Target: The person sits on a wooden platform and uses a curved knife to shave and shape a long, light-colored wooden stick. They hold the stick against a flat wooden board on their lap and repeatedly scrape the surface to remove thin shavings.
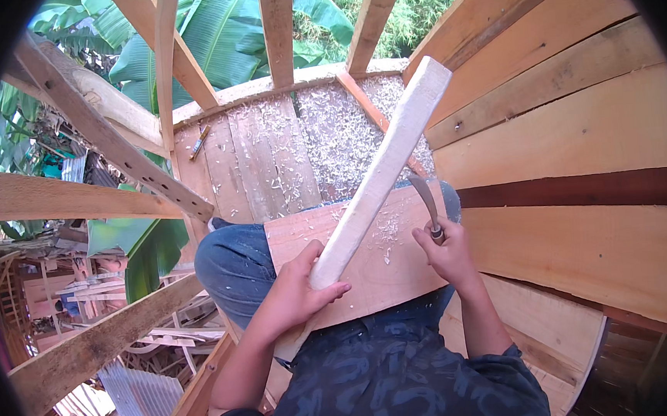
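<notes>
My left hand [300,287] is wrapped round the near end of a long pale wooden bar [381,170], which slants up and away to the right. In my right hand [449,250] is a curved carving knife [426,200], gripped by its short handle with the blade pointing up and away. The blade stands apart from the bar, to its right. Across my lap lies a flat wooden board [392,273], sprinkled with small shavings. The bar passes above this board.
Plank flooring [249,160] ahead is strewn with wood shavings [343,130]. A small brush-like tool [200,141] lies at its left. Upright wooden ribs [278,34] rise at the far edge; a plank wall [560,126] stands on the right. Scrap timber and corrugated sheet [142,395] show below left.
</notes>
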